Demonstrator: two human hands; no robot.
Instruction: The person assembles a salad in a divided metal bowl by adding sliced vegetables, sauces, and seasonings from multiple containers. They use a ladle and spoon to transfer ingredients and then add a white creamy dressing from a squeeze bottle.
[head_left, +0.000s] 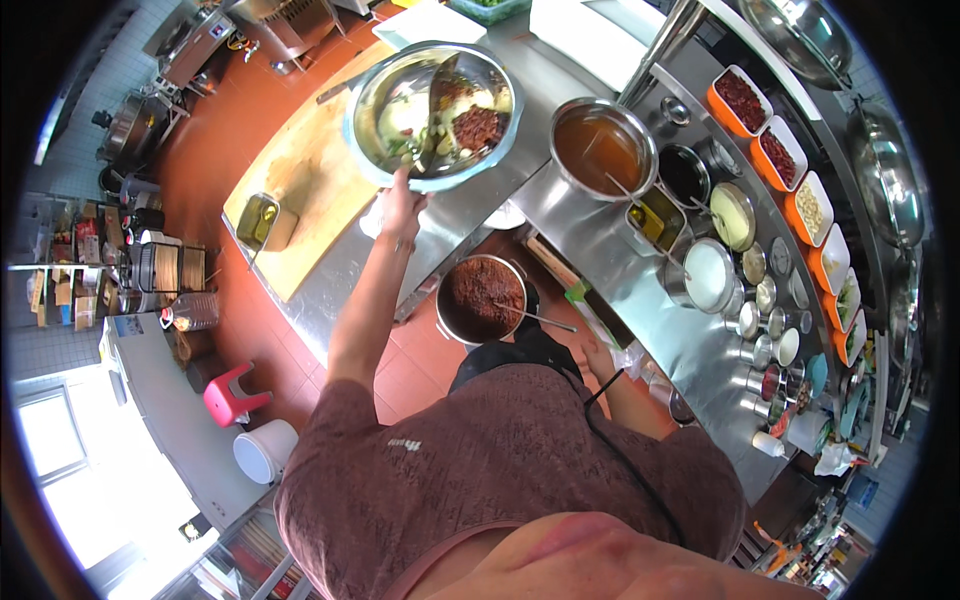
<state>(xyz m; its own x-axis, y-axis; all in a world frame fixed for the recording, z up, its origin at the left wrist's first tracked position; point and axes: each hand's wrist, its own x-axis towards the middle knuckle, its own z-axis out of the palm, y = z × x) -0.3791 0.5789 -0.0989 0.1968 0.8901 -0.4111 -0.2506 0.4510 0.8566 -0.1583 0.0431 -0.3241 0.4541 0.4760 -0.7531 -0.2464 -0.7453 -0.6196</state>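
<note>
My left hand is at the near rim of a wide steel mixing bowl, its fingers bent over the edge. The bowl holds a dark red chopped heap, pale powders or pastes and some green pieces. A dark diagonal shape in it may be a utensil or a reflection. My right hand hangs low beside the right counter, apparently empty, its fingers partly visible. Between my arms, below the counter, a steel pot holds dark red paste, with a ladle resting in it.
A wooden cutting board carries an oil container. At right stand a pot of brown liquid, several seasoning tubs and orange-sided trays on a shelf. A red stool and white bucket are on the tiled floor.
</note>
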